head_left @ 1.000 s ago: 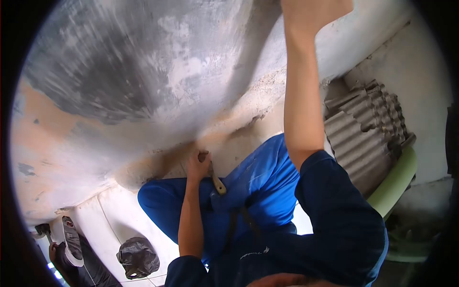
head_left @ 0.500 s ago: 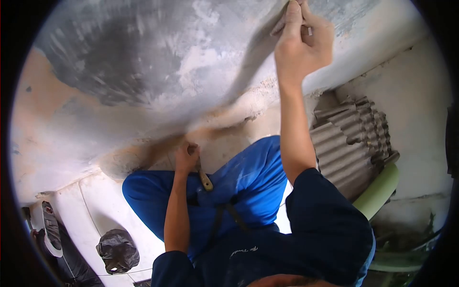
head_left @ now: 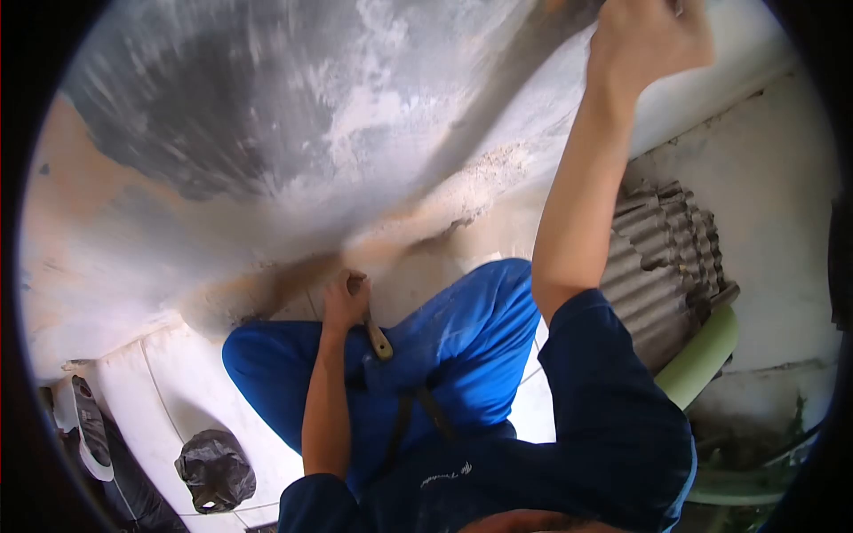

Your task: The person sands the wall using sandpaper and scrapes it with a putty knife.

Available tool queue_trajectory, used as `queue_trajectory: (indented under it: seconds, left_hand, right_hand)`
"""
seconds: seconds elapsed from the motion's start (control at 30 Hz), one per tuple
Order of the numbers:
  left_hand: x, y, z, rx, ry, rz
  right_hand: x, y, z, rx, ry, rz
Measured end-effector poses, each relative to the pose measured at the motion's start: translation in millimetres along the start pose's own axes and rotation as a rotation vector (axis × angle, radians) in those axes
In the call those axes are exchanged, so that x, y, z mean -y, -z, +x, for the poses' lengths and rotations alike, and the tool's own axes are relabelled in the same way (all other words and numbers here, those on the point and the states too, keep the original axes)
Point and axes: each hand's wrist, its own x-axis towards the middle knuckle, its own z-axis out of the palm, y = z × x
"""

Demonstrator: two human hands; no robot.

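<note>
A patchy grey, white and peach wall fills the upper part of the head view. Near my left knee, my left hand is closed around a tool whose pale wooden handle sticks out below the fingers; its other end is hidden. My right hand is raised against the wall at the top edge, its fingers curled. Whatever it grips is cut off by the frame edge and hidden by the hand.
Stacked corrugated sheets stand at the right beside a pale green rounded object. A black plastic bag lies on the white tiled floor, lower left. Dark items and a shoe-like object are farther left.
My right hand came down into view along the wall, then moved up and to the right. My left hand keeps its hold on the wooden-handled tool. The view has shifted slightly.
</note>
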Motion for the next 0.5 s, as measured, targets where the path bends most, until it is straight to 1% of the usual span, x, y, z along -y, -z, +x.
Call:
queue_trajectory:
  seconds: [0.03,0.07,0.13,0.2,0.27,0.3,0.37,0.4,0.47,0.5]
  left_hand:
    - [-1.4,1.4,-4.3,0.017,0.040,-0.009]
    - [-5.2,3.8,-1.0,0.024,0.066,-0.020]
    - [-10.3,5.5,5.8,0.018,0.064,-0.008]
    - [-11.5,5.4,6.6,0.002,0.032,0.041]
    - [-10.1,7.1,-0.5,0.004,-0.028,0.146]
    - [-11.4,6.4,0.4,-0.001,-0.063,0.197]
    - [-9.7,6.5,1.9,-0.021,-0.009,0.089]
    - [-8.3,5.8,-2.6,-0.012,0.021,0.035]
    - [-6.6,6.0,-1.7,-0.008,0.025,0.053]
    - [-8.1,5.4,4.2,-0.021,0.020,0.055]
  right_hand:
    - [7.6,0.6,7.4,-0.019,-0.052,-0.122]
    - [-3.0,7.7,-1.7,0.048,0.060,-0.044]
    - [-24.5,28.6,-51.0,0.108,0.247,-0.173]
    - [-24.3,24.9,-58.7,0.137,0.285,-0.144]
    - [-23.4,20.4,-47.2,0.134,0.158,0.028]
    - [-15.4,15.3,-27.1,0.079,0.046,0.015]
    - [1.2,5.0,12.0,-0.023,-0.190,-0.003]
    - [-4.3,10.5,6.9,-0.003,-0.069,-0.167]
    - [-25.2,28.7,-14.0,0.029,0.189,-0.487]
    - [-31.8,33.9,-32.4,0.045,0.193,-0.392]
